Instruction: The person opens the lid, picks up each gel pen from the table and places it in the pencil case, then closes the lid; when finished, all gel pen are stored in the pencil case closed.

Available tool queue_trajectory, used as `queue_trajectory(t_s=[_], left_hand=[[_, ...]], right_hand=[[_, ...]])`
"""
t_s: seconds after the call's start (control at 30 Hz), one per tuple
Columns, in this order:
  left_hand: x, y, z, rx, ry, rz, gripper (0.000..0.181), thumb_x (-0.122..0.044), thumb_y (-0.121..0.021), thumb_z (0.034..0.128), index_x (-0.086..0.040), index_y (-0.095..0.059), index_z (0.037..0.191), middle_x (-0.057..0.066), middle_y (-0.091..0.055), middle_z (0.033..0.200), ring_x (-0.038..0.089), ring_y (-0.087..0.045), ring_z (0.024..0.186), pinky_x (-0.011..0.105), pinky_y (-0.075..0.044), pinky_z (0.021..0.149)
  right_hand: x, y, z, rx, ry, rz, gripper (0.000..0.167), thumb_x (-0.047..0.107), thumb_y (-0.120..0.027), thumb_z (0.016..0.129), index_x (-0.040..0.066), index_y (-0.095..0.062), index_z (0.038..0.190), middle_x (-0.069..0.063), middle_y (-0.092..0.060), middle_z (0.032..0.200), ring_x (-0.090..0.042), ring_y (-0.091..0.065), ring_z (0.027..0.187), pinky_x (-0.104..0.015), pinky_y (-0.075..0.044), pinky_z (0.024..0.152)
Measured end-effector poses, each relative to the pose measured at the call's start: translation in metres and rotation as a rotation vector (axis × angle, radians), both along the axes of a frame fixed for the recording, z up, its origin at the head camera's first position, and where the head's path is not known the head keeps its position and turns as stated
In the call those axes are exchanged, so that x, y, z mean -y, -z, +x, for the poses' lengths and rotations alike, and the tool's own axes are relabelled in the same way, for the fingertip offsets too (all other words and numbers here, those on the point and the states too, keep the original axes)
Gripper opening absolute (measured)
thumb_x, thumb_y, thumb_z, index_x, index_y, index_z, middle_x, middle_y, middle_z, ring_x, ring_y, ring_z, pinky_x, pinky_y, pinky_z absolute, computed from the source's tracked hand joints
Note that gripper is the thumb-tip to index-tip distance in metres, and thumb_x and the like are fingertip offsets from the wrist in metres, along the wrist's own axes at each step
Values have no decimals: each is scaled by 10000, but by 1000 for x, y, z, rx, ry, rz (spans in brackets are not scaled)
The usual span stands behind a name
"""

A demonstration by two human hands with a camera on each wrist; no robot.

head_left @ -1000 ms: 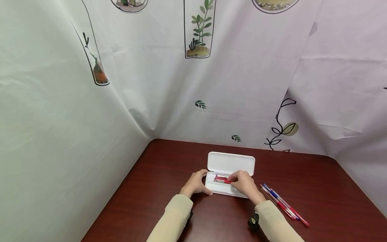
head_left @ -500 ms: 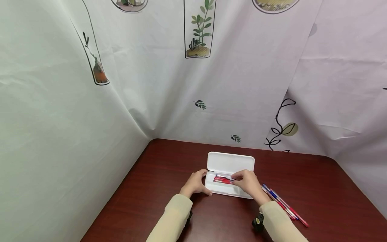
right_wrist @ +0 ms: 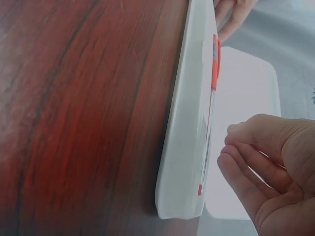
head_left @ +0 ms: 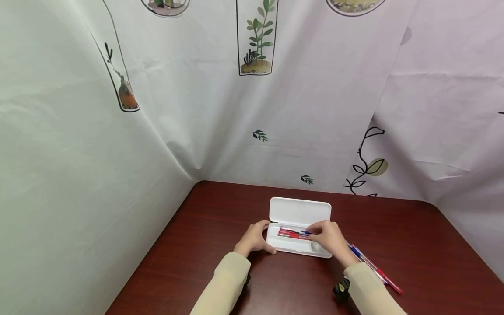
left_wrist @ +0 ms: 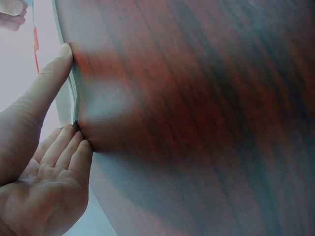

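Observation:
A white pencil case [head_left: 289,246] lies on the table with its lid [head_left: 300,211] raised behind it. Several red and blue gel pens [head_left: 290,235] lie lengthwise inside. My left hand [head_left: 253,238] holds the case's left end, thumb at the front edge and fingers round the end, as the left wrist view also shows. Over the right part of the case, my right hand [head_left: 330,237] has its fingertips close to the pens' right ends. In the right wrist view, thumb and fingers are loosely bent beside a red pen [right_wrist: 215,64], and nothing shows between them.
Several loose blue and red pens [head_left: 376,269] lie on the dark red table [head_left: 212,218] right of the case, partly hidden by the right wrist and sleeve. A pale printed cloth [head_left: 220,144] stands behind the table and along its left side.
My right hand has slid rightward along the case from the red pen it was at, and that pen stays in the case. My left hand has kept its place.

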State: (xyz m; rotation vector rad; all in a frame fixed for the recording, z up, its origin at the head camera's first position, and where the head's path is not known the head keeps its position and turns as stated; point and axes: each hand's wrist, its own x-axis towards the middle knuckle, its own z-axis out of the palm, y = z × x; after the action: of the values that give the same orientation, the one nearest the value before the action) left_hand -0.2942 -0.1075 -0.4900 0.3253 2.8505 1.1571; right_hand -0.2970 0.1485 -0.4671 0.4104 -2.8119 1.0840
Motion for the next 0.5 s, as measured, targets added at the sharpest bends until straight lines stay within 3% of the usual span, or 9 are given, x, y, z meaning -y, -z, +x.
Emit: queue_trajectory(t_s=[0.2, 0.5], left_hand=[[-1, 0, 1, 9, -1, 3, 833, -154, -966, 546, -30, -569, 1267, 128, -633, 1262, 324, -527, 1210, 480, -429, 1033], [0, -1, 0, 15, 1, 23, 846, -141, -967, 540, -23, -562, 1273, 134, -645, 1265, 328, -523, 1229, 483, -417, 1048]], right_hand=[[-8, 4, 2, 6, 24, 6, 151, 33, -777, 783, 31, -782, 934, -85, -751, 898, -129, -617, 744, -301, -537, 672], [-16, 2, 5, 9, 44, 10, 161, 17, -756, 785, 21, -779, 943, -102, -749, 907, -153, -618, 764, -307, -529, 668]])
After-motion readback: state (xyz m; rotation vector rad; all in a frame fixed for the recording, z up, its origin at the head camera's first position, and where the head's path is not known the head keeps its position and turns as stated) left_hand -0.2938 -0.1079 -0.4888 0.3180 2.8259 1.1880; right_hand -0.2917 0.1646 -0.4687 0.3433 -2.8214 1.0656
